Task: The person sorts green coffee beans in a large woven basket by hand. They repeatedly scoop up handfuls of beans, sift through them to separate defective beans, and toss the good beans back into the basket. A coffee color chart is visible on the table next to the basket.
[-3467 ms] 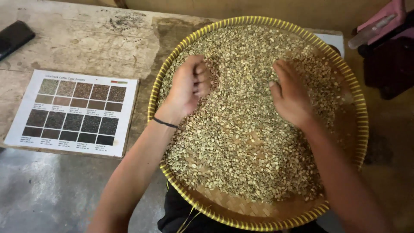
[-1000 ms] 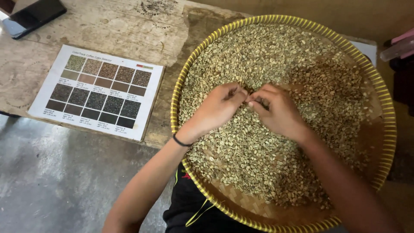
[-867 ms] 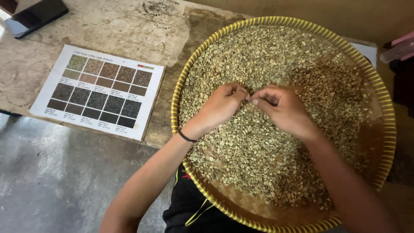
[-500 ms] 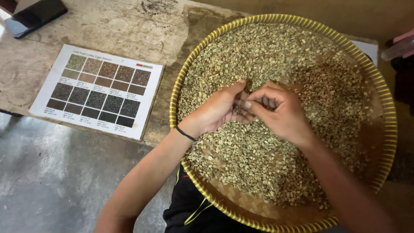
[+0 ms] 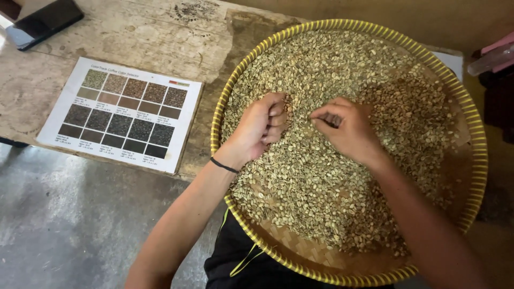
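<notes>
in the round woven tray (image 5: 471, 123), pale green beans (image 5: 321, 176) lay under both hands, the left hand (image 5: 261, 127) curled shut, the right hand (image 5: 348, 128) pinched together just beside it.

The big round tray (image 5: 342, 270) is woven from thin strips, like bamboo, brown and rough, with a yellow rim. The beans (image 5: 321, 176) in it look dry, matt and pale green. The table (image 5: 160, 37) is old wood, worn, scratched and stained. The chart (image 5: 120, 112) is smooth white paper. The phone (image 5: 45, 21) is black, shiny glass. The floor (image 5: 69, 225) is grey, dull concrete.
</notes>
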